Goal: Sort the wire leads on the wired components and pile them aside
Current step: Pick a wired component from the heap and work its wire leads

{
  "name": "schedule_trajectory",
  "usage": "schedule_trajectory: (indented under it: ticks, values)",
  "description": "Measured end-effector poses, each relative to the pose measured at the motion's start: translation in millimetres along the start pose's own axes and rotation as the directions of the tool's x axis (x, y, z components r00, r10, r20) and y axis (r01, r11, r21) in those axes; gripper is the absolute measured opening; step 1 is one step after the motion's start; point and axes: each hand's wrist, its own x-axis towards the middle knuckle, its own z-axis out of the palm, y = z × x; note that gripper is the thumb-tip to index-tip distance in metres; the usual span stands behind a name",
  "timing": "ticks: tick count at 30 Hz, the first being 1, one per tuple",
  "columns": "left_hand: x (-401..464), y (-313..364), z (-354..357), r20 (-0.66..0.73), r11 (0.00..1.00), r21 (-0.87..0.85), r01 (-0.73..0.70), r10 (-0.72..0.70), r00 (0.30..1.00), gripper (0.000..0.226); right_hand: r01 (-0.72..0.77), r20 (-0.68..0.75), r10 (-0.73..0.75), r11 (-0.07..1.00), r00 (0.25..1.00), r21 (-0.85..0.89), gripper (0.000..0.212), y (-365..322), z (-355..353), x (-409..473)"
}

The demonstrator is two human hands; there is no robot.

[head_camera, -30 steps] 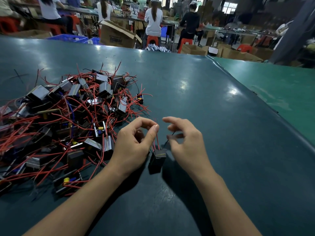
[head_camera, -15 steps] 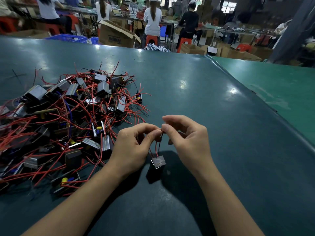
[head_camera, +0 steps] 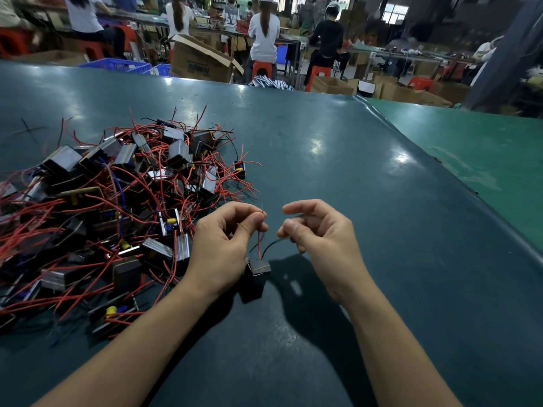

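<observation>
Since 0.5 s ago the 2 hands have drawn apart. The left hand [head_camera: 226,245] pinches the thin red wire lead [head_camera: 259,245]; the right hand [head_camera: 320,230] pinches the black wire lead [head_camera: 271,246]. The small black boxy component [head_camera: 258,267] dangles between them above the dark green table [head_camera: 352,171], beside the tangled pile of red-wired components [head_camera: 117,207].

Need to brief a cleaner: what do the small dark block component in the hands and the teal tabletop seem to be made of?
Small dark block component: looks like dark plastic with a grey, metal-like shiny top face; uncertain. Teal tabletop: smooth, glossy sheet, likely rubber or vinyl, judging by bright light reflections.
</observation>
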Motion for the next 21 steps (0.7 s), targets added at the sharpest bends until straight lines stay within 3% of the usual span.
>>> schedule_trajectory:
  ticks: [3, 7, 13, 17, 21]
  values:
    - [-2.3, 2.0, 1.8, 0.018, 1.000, -0.007, -0.024, 0.024, 1.000, 0.013, -0.007, 0.100, 0.022, 0.989, 0.995, -0.151, 0.014, 4.7, 5.0, -2.3]
    - [-3.7, 3.0, 2.0, 0.059, 0.999, -0.018, -0.028, 0.029, 0.998, 0.012, 0.076, 0.131, -0.020, 0.894, 0.991, -0.441, 0.005, 12.8, 5.9, -3.8]
    - [-3.9, 5.8, 1.3, 0.067, 1.000, -0.001, 0.015, -0.015, 0.998, 0.009, 0.135, 0.076, -0.115, 0.931, 0.990, -0.340, 0.016, 8.1, 6.6, -2.8]
    - [-3.3, 8.1, -0.3, 0.120, 0.952, -0.205, 0.228, -0.206, 0.971, 0.017, 0.162, 0.024, -0.163, 0.928, 0.986, -0.337, 0.018, 7.2, 7.6, -3.4]
    - [-2.0, 7.8, 0.4, 0.168, 0.959, -0.176, 0.220, -0.191, 0.967, 0.007, 0.244, -0.034, -0.276, 0.896, 0.961, -0.371, 0.024, 10.9, 10.4, -3.8]
